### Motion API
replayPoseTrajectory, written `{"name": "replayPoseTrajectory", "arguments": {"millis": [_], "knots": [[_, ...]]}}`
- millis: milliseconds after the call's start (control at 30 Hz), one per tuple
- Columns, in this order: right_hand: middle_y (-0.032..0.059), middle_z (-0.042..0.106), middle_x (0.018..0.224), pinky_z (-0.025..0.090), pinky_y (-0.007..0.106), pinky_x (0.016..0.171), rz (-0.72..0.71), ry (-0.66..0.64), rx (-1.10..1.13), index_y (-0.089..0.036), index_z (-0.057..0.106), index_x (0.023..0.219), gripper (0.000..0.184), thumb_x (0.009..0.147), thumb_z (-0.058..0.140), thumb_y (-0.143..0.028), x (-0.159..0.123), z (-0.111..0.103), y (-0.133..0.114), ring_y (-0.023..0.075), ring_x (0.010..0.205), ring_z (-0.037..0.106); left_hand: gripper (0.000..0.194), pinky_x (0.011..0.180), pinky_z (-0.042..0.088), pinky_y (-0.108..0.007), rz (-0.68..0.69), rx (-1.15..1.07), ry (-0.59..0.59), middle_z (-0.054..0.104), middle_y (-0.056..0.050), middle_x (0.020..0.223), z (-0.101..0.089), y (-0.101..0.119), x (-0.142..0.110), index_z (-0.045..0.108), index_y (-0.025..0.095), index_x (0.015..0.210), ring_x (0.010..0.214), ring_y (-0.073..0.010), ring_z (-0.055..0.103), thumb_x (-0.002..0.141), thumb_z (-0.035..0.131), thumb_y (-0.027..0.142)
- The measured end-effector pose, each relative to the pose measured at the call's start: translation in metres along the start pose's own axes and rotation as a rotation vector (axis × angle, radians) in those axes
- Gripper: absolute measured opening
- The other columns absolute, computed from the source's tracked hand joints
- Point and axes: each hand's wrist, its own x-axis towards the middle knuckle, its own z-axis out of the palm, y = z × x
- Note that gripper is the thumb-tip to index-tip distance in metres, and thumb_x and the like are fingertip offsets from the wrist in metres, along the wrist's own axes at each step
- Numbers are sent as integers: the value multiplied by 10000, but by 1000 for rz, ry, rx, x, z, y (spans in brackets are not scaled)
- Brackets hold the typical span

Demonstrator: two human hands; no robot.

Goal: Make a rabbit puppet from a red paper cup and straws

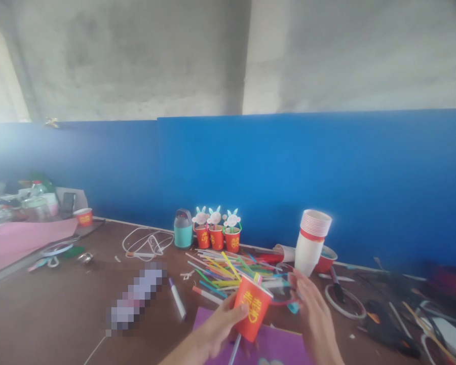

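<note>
My left hand (224, 319) is closed around a red paper cup (253, 312) with yellow lettering, tilted a little to the right. A short yellow piece (257, 278) shows at the cup's rim, and a pale straw or stick (234, 350) shows just below the cup. To the right of the cup, apart from it, my right hand (313, 314) has its fingers stretched out and somewhat blurred; I see nothing held in it. Behind the cup lies a pile of colourful straws (216, 268). Purple paper (281, 344) is under both hands.
Three red cups with rabbit-face figures (216, 235) stand at the back beside a teal container (183, 230). A tall stack of white cups (309, 248) rises behind my right hand. Markers (177, 300), a white cable (146, 243), pink paper (26, 241) and a blue partition (307, 172) surround these.
</note>
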Motion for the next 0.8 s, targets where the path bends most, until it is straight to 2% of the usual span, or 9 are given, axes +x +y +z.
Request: {"name": "replayPoseTrajectory", "arguments": {"millis": [67,100,133,267,367,533,800], "knots": [[57,638,1189,426,353,950,-75,55,-165,-230,662,1045,388,747,642,-478,2,2,-16,305,1226,458,684,470,455,-218,-6,25,-3,676,-91,882,-2,2,1,566,190,1188,628,-171,629,616,765,507],[80,663,1138,440,351,931,-107,-4,-267,-206,689,981,380,742,634,-496,3,5,-25,316,1178,498,692,495,460,-216,-1,38,-11,675,-90,892,-3,3,1,573,188,1188,658,-171,629,600,785,486],[91,689,1078,459,348,904,-103,-116,-365,-194,710,924,373,733,633,-506,5,9,-32,318,1114,546,709,519,465,-217,11,50,-21,674,-89,900,-3,5,1,576,189,1193,688,-174,630,581,803,466],[80,735,905,505,322,784,-28,-494,-596,-181,728,887,325,743,624,-453,15,30,-49,266,888,651,780,550,469,-235,35,102,-50,679,-91,905,-7,13,0,556,194,1234,707,-182,628,545,830,437],[64,729,790,509,283,673,-15,-611,-631,-163,710,816,272,756,605,-407,19,40,-50,222,762,653,754,581,468,-251,30,104,-38,682,-95,905,-8,19,-2,585,179,1199,715,-187,629,532,840,419],[34,708,723,491,269,654,-53,-586,-662,-175,686,737,202,740,600,-357,18,47,-49,185,693,624,671,696,452,-275,55,74,-36,679,-82,922,-5,29,-6,660,174,1084,775,-183,617,483,868,386],[39,709,685,488,265,602,9,-530,-626,-170,698,714,229,690,633,-389,17,48,-41,190,650,619,688,722,440,-297,59,83,-66,672,-85,899,1,33,-7,672,168,1066,791,-199,610,459,871,422]]}}
